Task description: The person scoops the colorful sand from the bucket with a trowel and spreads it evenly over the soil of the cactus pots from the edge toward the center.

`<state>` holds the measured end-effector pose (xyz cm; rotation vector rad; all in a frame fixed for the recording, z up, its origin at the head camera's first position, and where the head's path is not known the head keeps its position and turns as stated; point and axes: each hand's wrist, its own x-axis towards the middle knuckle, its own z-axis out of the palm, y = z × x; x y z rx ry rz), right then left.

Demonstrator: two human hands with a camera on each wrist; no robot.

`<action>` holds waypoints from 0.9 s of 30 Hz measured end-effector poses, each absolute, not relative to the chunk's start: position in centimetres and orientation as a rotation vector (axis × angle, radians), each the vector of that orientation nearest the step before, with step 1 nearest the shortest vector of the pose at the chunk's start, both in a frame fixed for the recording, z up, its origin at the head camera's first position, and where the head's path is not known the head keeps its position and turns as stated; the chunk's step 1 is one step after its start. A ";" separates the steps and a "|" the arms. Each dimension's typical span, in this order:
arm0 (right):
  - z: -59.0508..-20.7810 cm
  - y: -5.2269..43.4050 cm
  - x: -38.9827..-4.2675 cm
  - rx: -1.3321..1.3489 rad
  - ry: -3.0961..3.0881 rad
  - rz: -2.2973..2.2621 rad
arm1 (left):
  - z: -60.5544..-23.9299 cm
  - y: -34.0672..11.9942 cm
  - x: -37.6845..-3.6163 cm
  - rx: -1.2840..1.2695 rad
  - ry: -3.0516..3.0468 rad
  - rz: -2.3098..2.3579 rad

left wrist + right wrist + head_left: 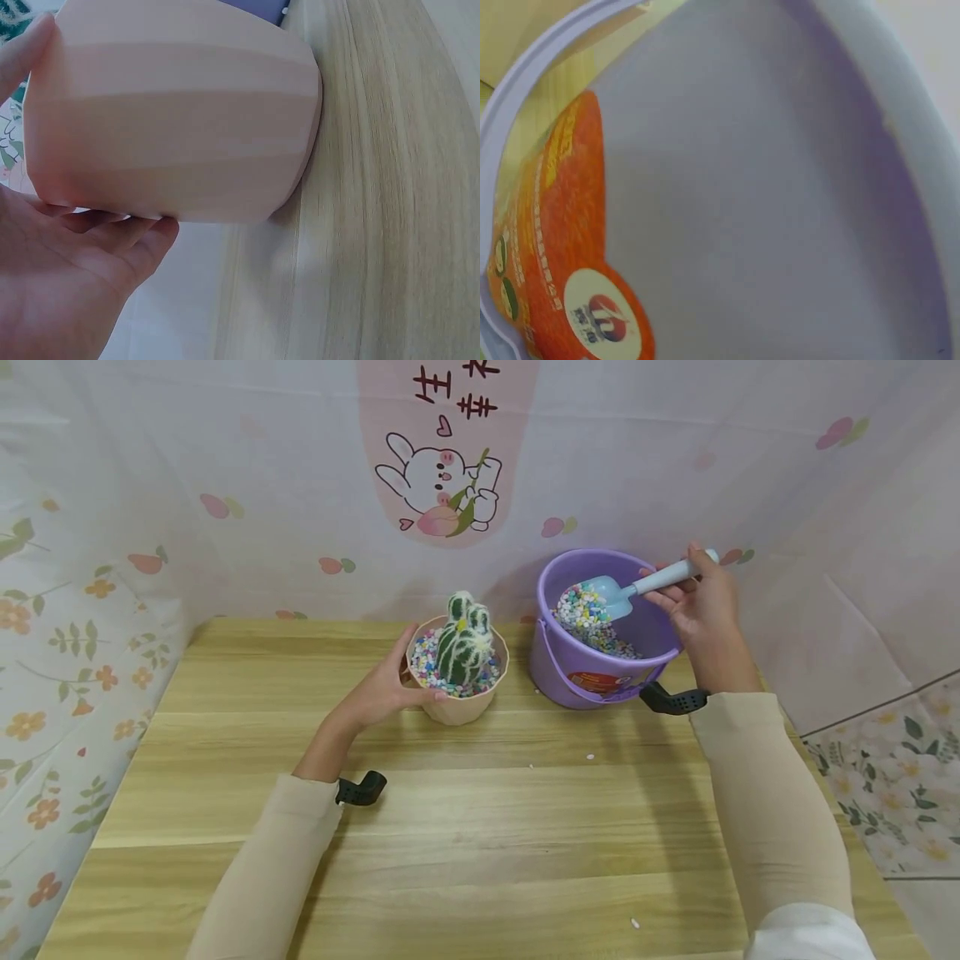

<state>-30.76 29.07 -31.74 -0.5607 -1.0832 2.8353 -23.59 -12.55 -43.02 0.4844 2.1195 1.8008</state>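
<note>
A peach-pink pot (459,703) with a green cactus (465,643) and coloured pebbles stands on the wooden table (480,827). My left hand (390,685) grips its left side; in the left wrist view the pot (172,112) fills the frame with my palm (67,285) under it. To the right stands a purple bucket (558,672) of coloured pebbles (588,618). My right hand (697,602) holds the handle of a light blue scoop (611,593) whose blade lies in the bucket over the pebbles. The right wrist view shows only the bucket's wall (765,187) and its orange label (562,255).
A cloth backdrop with flowers and a rabbit picture (442,485) closes the table at the back and sides. A few loose pebbles (590,757) lie on the table in front of the bucket. The bucket and pot stand close together.
</note>
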 end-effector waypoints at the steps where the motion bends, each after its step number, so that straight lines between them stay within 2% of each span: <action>1: -31.8 29.1 -30.7 -0.573 -1.058 2.847 | -43.0 -12.6 -23.7 0.481 2.118 1.796; 13: -31.7 29.3 -29.2 -0.603 -0.721 2.958 | -42.7 -12.3 -23.0 0.460 2.249 1.750; 20: -31.7 29.0 -27.9 -0.565 -0.679 2.962 | -42.4 -10.9 -22.5 0.412 2.536 1.581; 27: -31.3 28.3 -26.6 -0.541 -0.675 2.974 | -42.2 -11.1 -22.7 0.419 2.503 1.584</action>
